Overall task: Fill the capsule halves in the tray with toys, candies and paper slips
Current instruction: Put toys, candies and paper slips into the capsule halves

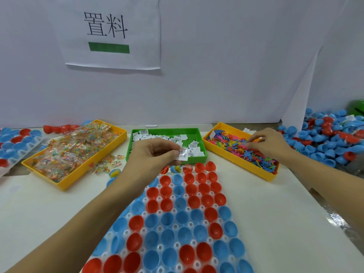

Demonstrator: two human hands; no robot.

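A clear tray (197,215) holds rows of red and blue capsule halves (178,217), most of them empty. My left hand (151,154) pinches a white paper slip (182,154) above the tray's far end, in front of the green tray (167,133) of paper slips. My right hand (266,142) reaches into the right yellow tray (254,170) and pinches at the small colourful toys (246,152). The left yellow tray (65,184) holds wrapped candies (74,148).
Loose candies (106,166) lie on the table beside the left tray. A second tray of capsule halves (11,142) sits far left. A heap of loose blue and red capsule halves (325,142) fills the right side. A white wall with a paper sign (110,32) stands behind.
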